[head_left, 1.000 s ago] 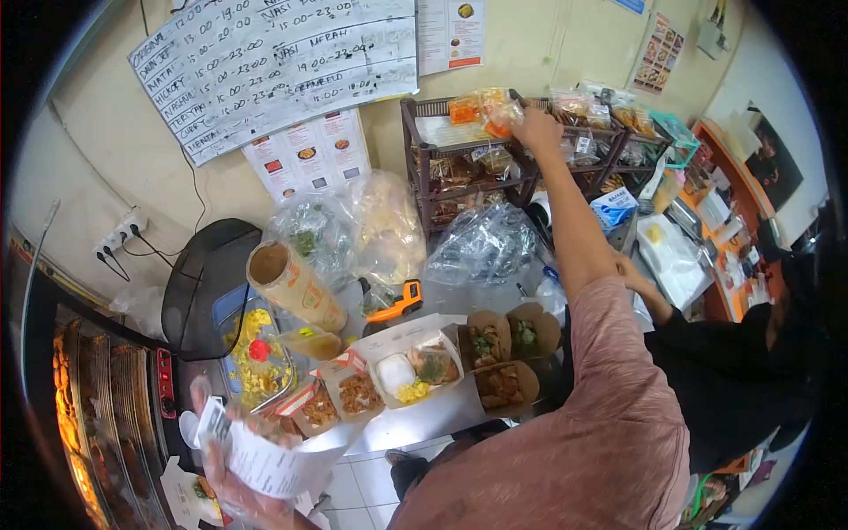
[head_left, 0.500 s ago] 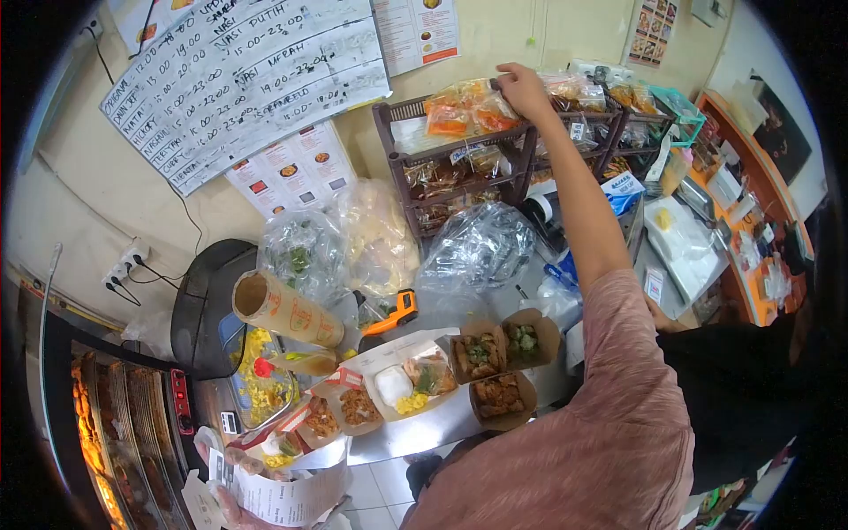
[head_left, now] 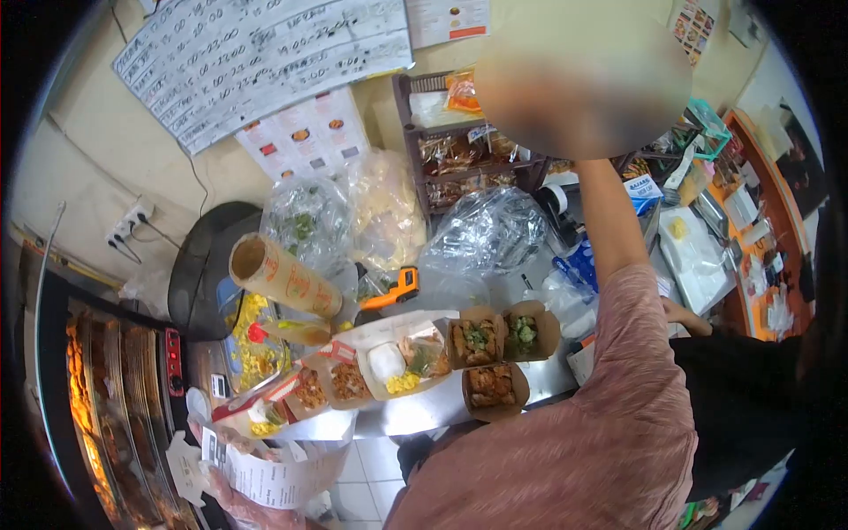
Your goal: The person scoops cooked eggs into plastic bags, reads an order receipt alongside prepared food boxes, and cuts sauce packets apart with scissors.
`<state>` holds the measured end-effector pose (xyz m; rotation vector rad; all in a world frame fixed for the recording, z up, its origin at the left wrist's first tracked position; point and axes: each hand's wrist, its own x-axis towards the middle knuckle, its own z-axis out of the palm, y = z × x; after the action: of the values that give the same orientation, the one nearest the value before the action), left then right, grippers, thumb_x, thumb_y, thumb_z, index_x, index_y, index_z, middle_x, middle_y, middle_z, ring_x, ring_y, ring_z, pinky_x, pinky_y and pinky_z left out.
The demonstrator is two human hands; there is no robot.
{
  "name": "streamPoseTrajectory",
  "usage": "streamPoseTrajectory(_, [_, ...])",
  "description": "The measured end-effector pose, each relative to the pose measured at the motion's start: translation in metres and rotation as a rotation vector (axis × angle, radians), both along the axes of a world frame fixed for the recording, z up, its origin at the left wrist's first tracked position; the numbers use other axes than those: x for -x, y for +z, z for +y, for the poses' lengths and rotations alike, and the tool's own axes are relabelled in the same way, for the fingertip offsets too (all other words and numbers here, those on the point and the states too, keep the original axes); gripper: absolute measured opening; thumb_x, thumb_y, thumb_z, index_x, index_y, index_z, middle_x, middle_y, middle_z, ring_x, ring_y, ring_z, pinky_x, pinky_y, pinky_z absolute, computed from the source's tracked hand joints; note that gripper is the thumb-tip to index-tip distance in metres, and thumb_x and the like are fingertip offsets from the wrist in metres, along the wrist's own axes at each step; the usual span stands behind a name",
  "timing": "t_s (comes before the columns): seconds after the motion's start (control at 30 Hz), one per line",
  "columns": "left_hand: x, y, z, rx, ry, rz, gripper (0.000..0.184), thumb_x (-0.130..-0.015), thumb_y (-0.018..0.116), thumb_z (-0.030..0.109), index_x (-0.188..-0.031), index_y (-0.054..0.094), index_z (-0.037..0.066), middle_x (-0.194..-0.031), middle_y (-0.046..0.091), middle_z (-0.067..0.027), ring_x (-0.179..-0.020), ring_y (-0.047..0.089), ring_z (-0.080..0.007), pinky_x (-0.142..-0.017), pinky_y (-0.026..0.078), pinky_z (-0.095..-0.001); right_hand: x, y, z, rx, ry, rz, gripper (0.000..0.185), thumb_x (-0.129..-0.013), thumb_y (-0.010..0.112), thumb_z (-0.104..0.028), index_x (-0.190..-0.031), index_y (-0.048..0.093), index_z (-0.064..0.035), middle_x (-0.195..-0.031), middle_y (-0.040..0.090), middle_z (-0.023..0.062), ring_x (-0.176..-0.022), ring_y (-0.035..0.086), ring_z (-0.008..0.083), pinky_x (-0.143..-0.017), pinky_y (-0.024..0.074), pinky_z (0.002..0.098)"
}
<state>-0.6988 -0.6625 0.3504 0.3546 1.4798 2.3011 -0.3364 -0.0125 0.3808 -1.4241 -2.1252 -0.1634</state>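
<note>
In the lower left, my left hand (head_left: 243, 499), in a clear plastic glove, holds printed paper slips (head_left: 265, 479) beside the counter edge. My right arm, in a pink sleeve, reaches up to the dark rack (head_left: 424, 163); a blurred patch covers my right hand (head_left: 565, 115), so its fingers and anything in them are hidden. An orange packet (head_left: 461, 91) lies on the rack's top tier, left of the blur. Open food boxes stand along the counter, among them a white box with rice and egg (head_left: 402, 375) and a brown box with brown pieces (head_left: 495, 389).
A cardboard roll (head_left: 287, 278), an orange-black tool (head_left: 397, 290) and plastic bags (head_left: 486, 231) lie behind the boxes. A tray of yellow food (head_left: 256, 340) stands left, near a lit cabinet (head_left: 115, 397). A person in black (head_left: 751, 402) is at the right, one hand (head_left: 685, 316) near the counter.
The view has shifted. My right hand, earlier visible at the packets on the rack, is now behind a blurred patch. My left hand still holds the slips, lower than a second ago.
</note>
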Motion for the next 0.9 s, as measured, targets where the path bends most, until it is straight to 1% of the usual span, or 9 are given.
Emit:
streamPoseTrajectory(0.17, [-0.033, 0.013, -0.022, 0.188, 0.282, -0.073, 0.065, -0.092, 0.047, 0.030, -0.147, 0.023, 0.005, -0.145, 0.036, -0.0105, -0.125, 0.044, -0.0233, -0.102, 0.038, -0.0462, -0.005, 0.000, 0.007, 0.100, 0.019, 0.032, 0.030, -0.083, 0.054, -0.015, -0.108, 0.066, -0.0029, -0.101, 0.068, 0.0163, -0.097, 0.065, 0.0260, -0.089, 0.0479, 0.0359])
streamPoseTrajectory(0.2, [-0.029, 0.005, -0.035, 0.223, 0.388, -0.111, 0.066, -0.091, 0.049, 0.031, -0.146, 0.024, 0.004, -0.143, 0.038, -0.0113, -0.125, 0.044, -0.0257, -0.102, 0.039, -0.0467, -0.024, -0.032, 0.065, 0.068, 0.204, 0.177, 0.031, -0.086, 0.051, -0.014, -0.111, 0.065, -0.0025, -0.105, 0.068, 0.0165, -0.101, 0.063, 0.0256, -0.094, 0.0451, 0.0358])
streamPoseTrajectory(0.23, [-0.034, 0.010, -0.048, 0.306, 0.486, -0.136, 0.066, -0.091, 0.049, 0.031, -0.146, 0.024, 0.004, -0.143, 0.038, -0.0113, -0.125, 0.044, -0.0257, -0.102, 0.039, -0.0467, -0.035, -0.042, 0.095, -0.008, 0.270, 0.050, 0.031, -0.091, 0.050, -0.019, -0.113, 0.064, -0.0025, -0.107, 0.067, 0.0145, -0.102, 0.063, 0.0250, -0.093, 0.0450, 0.0343])
streamPoseTrajectory(0.3, [-0.028, 0.011, -0.046, -0.303, -0.036, -0.366, 0.063, -0.092, 0.048, 0.026, -0.147, 0.022, 0.008, -0.137, 0.041, -0.0165, -0.122, 0.045, -0.0343, -0.100, 0.039, -0.0562, -0.027, -0.027, 0.081, 0.086, 0.186, 0.051, 0.038, -0.091, 0.055, -0.035, -0.113, 0.065, -0.0053, -0.106, 0.068, 0.0141, -0.101, 0.063, 0.0229, -0.088, 0.0459, 0.0325])
streamPoseTrajectory(0.33, [-0.023, 0.009, -0.045, -0.642, -0.331, -0.432, 0.062, -0.092, 0.048, 0.023, -0.147, 0.022, 0.010, -0.134, 0.042, -0.0192, -0.121, 0.046, -0.0386, -0.099, 0.039, -0.0609, -0.024, -0.021, 0.075, 0.135, 0.104, 0.052, 0.041, -0.086, 0.057, -0.032, -0.117, 0.063, -0.0056, -0.112, 0.066, 0.0160, -0.106, 0.061, 0.0273, -0.091, 0.0451, 0.0354])
streamPoseTrajectory(0.47, [-0.024, 0.008, -0.058, -0.475, -0.087, -0.255, 0.065, -0.090, 0.050, 0.019, -0.148, 0.020, 0.012, -0.130, 0.046, -0.0204, -0.113, 0.053, -0.0367, -0.095, 0.040, -0.0664, -0.060, -0.039, 0.144, -0.121, 0.130, -0.026, 0.042, -0.090, 0.054, -0.039, -0.118, 0.063, -0.0088, -0.113, 0.065, 0.0149, -0.105, 0.061, 0.0264, -0.092, 0.0438, 0.0340])
streamPoseTrajectory(0.5, [-0.016, 0.004, -0.060, -0.572, -0.215, -0.230, 0.066, -0.090, 0.050, 0.019, -0.148, 0.020, 0.012, -0.133, 0.045, -0.0220, -0.116, 0.053, -0.0391, -0.095, 0.039, -0.0678, -0.061, -0.034, 0.137, -0.119, 0.136, -0.016, 0.050, -0.089, 0.051, -0.043, -0.126, 0.057, -0.0106, -0.126, 0.058, 0.0165, -0.116, 0.055, 0.0321, -0.098, 0.0405, 0.0388])
streamPoseTrajectory(0.67, [0.008, 0.008, -0.059, -0.631, -0.318, -0.283, 0.060, -0.090, 0.052, 0.027, -0.143, 0.030, 0.010, -0.126, 0.050, -0.0229, -0.111, 0.053, -0.0388, -0.090, 0.044, -0.0630, -0.068, -0.026, 0.141, -0.238, 0.269, -0.013, 0.053, -0.089, 0.048, -0.047, -0.126, 0.058, -0.0112, -0.126, 0.058, 0.0149, -0.115, 0.055, 0.0328, -0.098, 0.0399, 0.0394])
streamPoseTrajectory(0.9, [0.032, 0.020, -0.072, -0.627, -0.432, -0.269, 0.073, -0.086, 0.052, 0.059, -0.140, 0.033, 0.014, -0.126, 0.050, -0.0244, -0.112, 0.053, -0.0430, -0.092, 0.042, -0.0647, -0.043, 0.009, 0.129, -0.351, 0.114, 0.049, 0.057, -0.088, 0.047, -0.051, -0.122, 0.060, -0.0067, -0.120, 0.062, 0.0146, -0.109, 0.058, 0.0322, -0.095, 0.0415, 0.0389])
